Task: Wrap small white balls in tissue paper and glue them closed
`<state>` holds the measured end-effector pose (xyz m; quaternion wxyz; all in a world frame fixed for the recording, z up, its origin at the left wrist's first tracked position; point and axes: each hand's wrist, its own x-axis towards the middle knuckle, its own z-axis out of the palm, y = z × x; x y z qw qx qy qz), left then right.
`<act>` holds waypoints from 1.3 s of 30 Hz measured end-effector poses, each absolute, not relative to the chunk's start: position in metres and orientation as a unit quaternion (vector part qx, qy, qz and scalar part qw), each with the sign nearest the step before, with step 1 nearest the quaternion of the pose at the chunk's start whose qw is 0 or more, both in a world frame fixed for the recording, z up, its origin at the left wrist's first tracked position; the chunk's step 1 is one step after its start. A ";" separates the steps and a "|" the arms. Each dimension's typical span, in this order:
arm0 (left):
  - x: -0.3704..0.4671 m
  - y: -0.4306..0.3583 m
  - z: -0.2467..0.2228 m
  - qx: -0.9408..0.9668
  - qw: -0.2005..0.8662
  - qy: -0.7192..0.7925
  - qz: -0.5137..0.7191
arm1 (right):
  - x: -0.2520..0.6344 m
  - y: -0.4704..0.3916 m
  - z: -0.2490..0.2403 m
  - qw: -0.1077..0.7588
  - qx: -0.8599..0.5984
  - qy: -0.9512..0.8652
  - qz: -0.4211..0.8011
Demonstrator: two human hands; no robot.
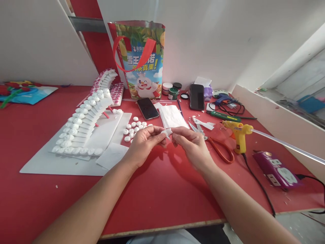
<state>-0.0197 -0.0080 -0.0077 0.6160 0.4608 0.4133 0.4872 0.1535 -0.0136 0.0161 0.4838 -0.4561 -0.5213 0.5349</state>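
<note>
A small white strip, paper-like and partly rolled, (167, 131) is pinched between my two hands above the red table. Thumb and forefinger of my left hand (147, 140) press its left end. My right hand (191, 145) grips the other end, thumb against curled fingers. Just behind my left hand lie several small white rolled rosettes (131, 130). A stack of white sheets (173, 116) sits beyond my fingertips. To the left, a curved white structure (85, 127) edged with rows of rosettes stands on a white board (38, 166).
Near my right hand lie red-handled scissors (222, 150), a yellow glue gun (240, 134) with its cord, and a purple box (278, 169). Farther back are a phone (148, 108), a second phone (196, 97), paint jars (173, 93), a green-handled tool (224, 116) and a printed bag (144, 64).
</note>
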 end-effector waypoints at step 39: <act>-0.014 -0.011 -0.006 0.501 0.563 0.461 0.468 | 0.165 -0.017 -0.002 0.372 -0.348 -0.858 0.060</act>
